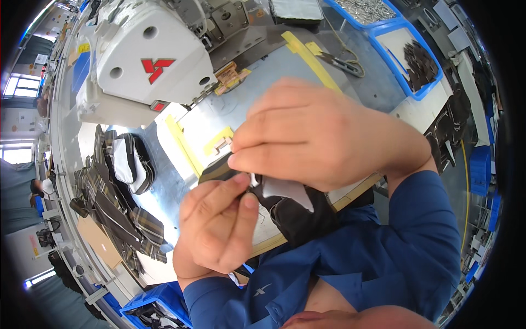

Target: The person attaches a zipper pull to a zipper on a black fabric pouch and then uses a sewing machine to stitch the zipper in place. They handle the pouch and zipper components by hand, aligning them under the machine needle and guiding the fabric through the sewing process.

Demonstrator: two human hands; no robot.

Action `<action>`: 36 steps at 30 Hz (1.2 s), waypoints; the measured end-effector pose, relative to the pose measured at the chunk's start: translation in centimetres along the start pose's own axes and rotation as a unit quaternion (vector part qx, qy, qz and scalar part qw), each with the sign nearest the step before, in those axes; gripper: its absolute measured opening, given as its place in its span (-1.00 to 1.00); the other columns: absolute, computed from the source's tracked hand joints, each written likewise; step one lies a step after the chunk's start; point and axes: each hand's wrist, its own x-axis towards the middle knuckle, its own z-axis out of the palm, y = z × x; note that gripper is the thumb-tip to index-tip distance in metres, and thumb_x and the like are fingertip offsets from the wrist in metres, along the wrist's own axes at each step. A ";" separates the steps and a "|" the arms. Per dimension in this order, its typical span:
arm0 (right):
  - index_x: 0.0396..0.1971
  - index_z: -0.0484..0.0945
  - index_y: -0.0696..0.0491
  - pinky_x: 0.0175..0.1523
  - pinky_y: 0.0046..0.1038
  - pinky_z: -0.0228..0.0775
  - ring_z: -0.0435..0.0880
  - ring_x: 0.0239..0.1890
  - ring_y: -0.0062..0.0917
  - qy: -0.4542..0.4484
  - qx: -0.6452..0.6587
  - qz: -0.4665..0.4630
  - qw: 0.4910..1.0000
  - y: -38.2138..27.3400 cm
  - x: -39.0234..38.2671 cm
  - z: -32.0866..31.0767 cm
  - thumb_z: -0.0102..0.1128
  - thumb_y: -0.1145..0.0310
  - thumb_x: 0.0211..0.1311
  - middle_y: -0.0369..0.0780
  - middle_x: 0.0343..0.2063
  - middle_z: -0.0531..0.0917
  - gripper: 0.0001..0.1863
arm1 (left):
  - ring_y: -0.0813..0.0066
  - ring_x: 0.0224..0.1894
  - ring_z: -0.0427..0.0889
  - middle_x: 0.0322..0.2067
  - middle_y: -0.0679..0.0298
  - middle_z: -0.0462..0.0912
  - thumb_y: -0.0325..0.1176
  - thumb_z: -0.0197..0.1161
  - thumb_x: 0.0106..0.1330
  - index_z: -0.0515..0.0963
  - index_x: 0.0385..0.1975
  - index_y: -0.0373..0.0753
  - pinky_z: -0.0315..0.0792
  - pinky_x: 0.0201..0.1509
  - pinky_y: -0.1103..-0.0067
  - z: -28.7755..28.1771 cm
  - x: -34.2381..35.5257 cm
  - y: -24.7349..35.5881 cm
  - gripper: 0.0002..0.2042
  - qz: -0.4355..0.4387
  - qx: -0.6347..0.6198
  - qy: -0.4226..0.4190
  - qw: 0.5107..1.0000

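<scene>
Both hands meet over the near edge of the worktable. My left hand is closed, fingertips pinched at a dark cloth piece with a white patch and a small silver piece, too small to name. My right hand lies above it, fingers bent and pressed together on the same cloth, partly hiding it. An olive band of cloth shows between the hands. Behind them is the white sewing machine, with yellow tape strips on the plate below it.
Plaid cloth pieces and stacked black-and-white pieces lie left. Scissors lie behind. Blue trays hold metal parts and dark pieces. A blue bin stands lower left; more dark fabric lies at right.
</scene>
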 end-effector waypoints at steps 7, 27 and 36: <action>-0.21 0.69 0.19 -0.17 -0.31 0.51 0.69 -0.21 -0.26 0.026 0.006 0.000 1.000 -0.4 0.1 0.9 0.38 0.48 0.01 -0.18 -0.25 0.71 -0.72 | 0.17 -0.26 0.76 -0.33 0.17 0.64 -0.76 0.50 0.00 0.64 -0.28 -0.32 0.60 -0.31 0.42 1.0 -0.3 -1.1 -0.70 0.001 -0.006 0.087 0.996; -0.31 0.69 0.17 -0.29 -0.35 0.47 0.69 -0.30 -0.32 0.042 0.007 -0.074 0.996 -0.7 0.3 1.0 0.34 0.42 0.14 -0.18 -0.32 0.69 -0.84 | 0.24 -0.33 0.75 -0.27 0.15 0.76 -0.51 0.48 -0.16 0.77 -0.41 -0.33 0.57 -0.35 0.51 -2.4 1.2 -1.5 -0.77 -0.091 -0.073 0.059 0.991; -0.30 0.60 0.11 -0.18 -0.37 0.47 0.67 -0.24 -0.39 0.068 0.001 -0.062 0.996 -1.0 0.3 0.8 0.31 0.38 0.15 -0.26 -0.36 0.62 -0.84 | 0.21 -0.27 0.77 -0.21 0.18 0.74 -0.49 0.42 -0.11 0.71 -0.41 -0.27 0.53 -0.34 0.44 -2.1 1.5 -1.4 -0.80 0.010 0.034 0.069 0.997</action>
